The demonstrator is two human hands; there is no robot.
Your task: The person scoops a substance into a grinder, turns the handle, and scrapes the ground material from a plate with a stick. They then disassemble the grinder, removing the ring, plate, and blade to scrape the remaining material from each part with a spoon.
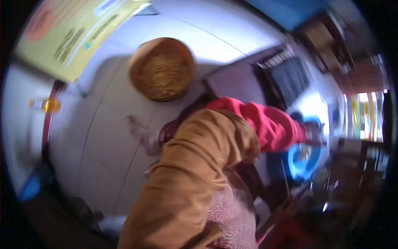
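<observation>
Neither of my hands can be made out in the head view, and motion blur smears much of it. Loose brown cloth (186, 162), bent like a limb, fills the lower middle. Beside it lies pink swirl-patterned cloth (236, 211). Beyond the brown folds, a red-clothed limb (269, 124) stretches right, its end overlapping a blue basin (317, 162) with pale pieces inside. To the left, a blurred limb (151, 139) in maroon and pale pink reaches over the floor. A round orange-brown bowl (139, 60) holds thin, straw-coloured strands (163, 76).
White tiles (107, 166) cover the floor. A yellow printed board (74, 37) stands at the upper left, near a small amber object (45, 105). At the upper right are a dark cloth (290, 81) and wooden furniture (327, 41). Someone's arm (280, 211) shows at lower right.
</observation>
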